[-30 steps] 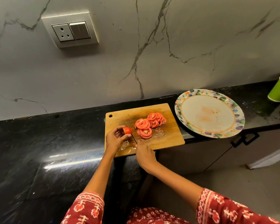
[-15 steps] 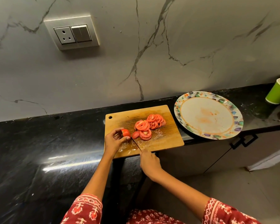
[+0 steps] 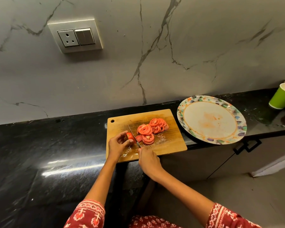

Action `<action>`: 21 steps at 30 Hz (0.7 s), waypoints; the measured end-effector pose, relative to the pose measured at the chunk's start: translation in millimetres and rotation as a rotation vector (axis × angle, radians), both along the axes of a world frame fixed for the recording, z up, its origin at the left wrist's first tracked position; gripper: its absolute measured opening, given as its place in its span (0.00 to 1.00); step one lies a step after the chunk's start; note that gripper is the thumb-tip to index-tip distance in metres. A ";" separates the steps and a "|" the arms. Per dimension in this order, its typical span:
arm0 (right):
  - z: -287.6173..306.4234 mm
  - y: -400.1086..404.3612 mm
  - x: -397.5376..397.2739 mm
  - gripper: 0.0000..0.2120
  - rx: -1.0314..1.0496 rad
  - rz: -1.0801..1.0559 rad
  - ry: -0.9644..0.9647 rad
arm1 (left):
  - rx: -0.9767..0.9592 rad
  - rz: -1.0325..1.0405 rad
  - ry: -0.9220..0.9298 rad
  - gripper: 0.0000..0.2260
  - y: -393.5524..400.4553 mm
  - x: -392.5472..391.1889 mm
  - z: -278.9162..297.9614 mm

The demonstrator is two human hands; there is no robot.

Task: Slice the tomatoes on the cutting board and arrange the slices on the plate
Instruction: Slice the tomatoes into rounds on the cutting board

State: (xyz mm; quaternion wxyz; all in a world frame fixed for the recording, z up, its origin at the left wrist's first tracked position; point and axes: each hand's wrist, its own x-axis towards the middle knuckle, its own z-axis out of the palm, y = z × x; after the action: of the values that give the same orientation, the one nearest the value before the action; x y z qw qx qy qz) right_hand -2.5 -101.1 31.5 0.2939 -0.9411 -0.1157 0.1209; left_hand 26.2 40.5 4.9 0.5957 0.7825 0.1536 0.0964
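Observation:
A wooden cutting board [image 3: 168, 145] lies on the black counter, its front edge overhanging. Several red tomato slices [image 3: 152, 130] are piled on its middle and right. My left hand [image 3: 118, 144] pinches the remaining tomato end piece [image 3: 129, 136] against the board. My right hand [image 3: 148, 159] grips a knife [image 3: 133, 134] whose thin blade rests just right of that piece, with a fresh slice [image 3: 139, 138] lying beside it. To the right sits the round plate [image 3: 186, 127] with a coloured rim; it holds only reddish juice stains.
A green paper cup [image 3: 282, 98] stands at the far right of the counter [image 3: 48, 145]. A marble wall with a socket panel [image 3: 76, 36] rises behind. Below the plate are cabinet doors with a black handle [image 3: 247, 146].
A new slice has fallen off the tomato piece to the right of the blade. The knife has lifted and set again against the shrinking piece. Both hands stay in place.

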 end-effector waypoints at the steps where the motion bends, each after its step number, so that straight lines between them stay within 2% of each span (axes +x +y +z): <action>1: 0.2 0.4 1.0 0.17 -0.001 -0.001 0.004 | -0.008 -0.001 0.003 0.21 0.0 0.2 -0.1; 21: -0.1 1.3 3.7 0.17 -0.037 0.010 0.017 | -0.071 0.001 0.026 0.20 2.0 1.1 -2.5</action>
State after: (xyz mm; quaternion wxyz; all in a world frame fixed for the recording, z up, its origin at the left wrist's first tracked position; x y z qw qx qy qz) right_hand 1.2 -99.8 31.4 0.2767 -0.9447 -0.1155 0.1325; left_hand 27.3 42.5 2.4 0.6210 0.7619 0.1652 0.0811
